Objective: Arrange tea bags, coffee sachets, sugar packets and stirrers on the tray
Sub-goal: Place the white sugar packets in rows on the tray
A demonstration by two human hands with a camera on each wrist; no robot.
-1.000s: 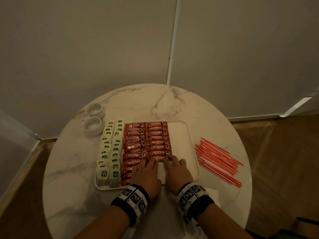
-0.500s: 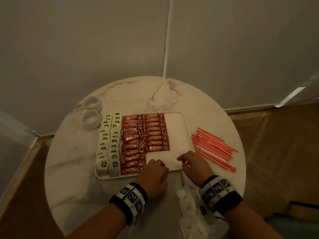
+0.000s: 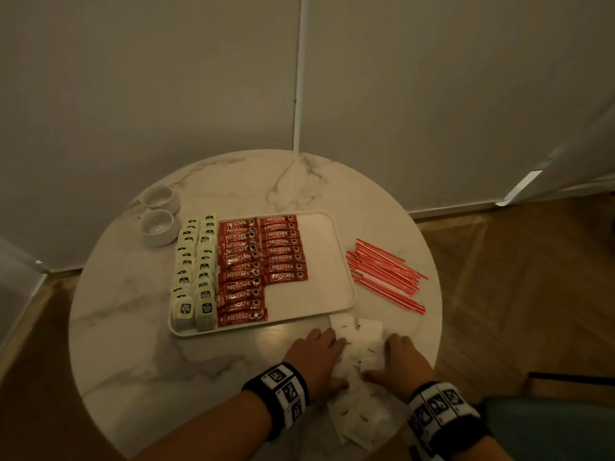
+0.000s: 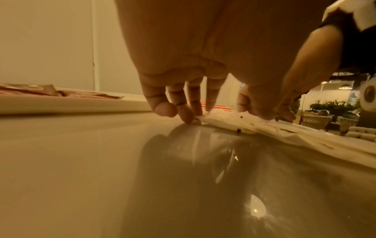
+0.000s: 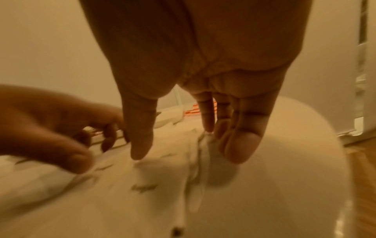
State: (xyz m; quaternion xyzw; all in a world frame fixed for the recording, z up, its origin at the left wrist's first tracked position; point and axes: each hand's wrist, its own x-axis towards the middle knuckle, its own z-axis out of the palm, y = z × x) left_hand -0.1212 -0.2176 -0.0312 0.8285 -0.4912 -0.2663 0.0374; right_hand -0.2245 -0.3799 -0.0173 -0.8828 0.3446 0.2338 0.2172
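Note:
A loose pile of white sugar packets lies on the marble table's near edge, in front of the white tray. My left hand touches the pile's left side, its fingertips at the packets' edge. My right hand rests on the pile's right side with its fingers straight over the packets. On the tray, tea bags fill the left and red coffee sachets form two columns. The tray's right part is bare. Red stirrers lie on the table to the right.
Two small white cups stand at the table's far left, beside the tea bags. The round marble table stands against a pale wall, with wooden floor on both sides. My left hand also shows in the right wrist view.
Both hands have pulled back from the tray's near end to the table's near edge and now flank the sugar packet pile. The coffee sachets have not moved.

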